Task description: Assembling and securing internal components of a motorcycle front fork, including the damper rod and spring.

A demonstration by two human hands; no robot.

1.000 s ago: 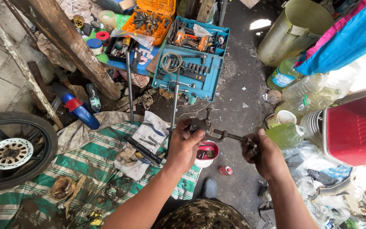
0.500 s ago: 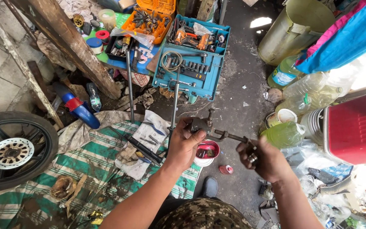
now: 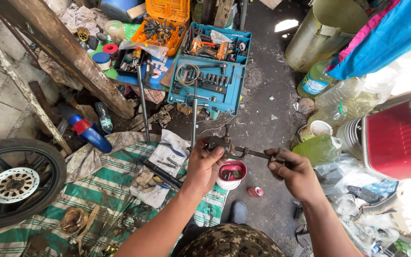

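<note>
A black motorcycle wheel (image 3: 13, 183) with a silver brake disc is seen lying at the left edge, partly on a green-and-white striped mat (image 3: 105, 200) spread over the concrete floor (image 3: 267, 95). At the right, a red box (image 3: 396, 140) is set beside clear plastic bottles (image 3: 343, 102). Further up, an open teal tool case (image 3: 210, 71) filled with sockets and wrenches is laid on the floor, with an orange case (image 3: 165, 21) just beyond it. Between the hands, a small metal clamp-like tool (image 3: 236, 150) with a threaded rod is held above a small red-rimmed cup (image 3: 231, 173). The left hand (image 3: 205, 164) is closed around the tool's body, fingers wrapped over it. The right hand (image 3: 293, 173) is pinched on the outer end of the rod, thumb and fingertips pressed together there. A small red cap (image 3: 255, 192) is seen on the floor just beside the cup
</note>
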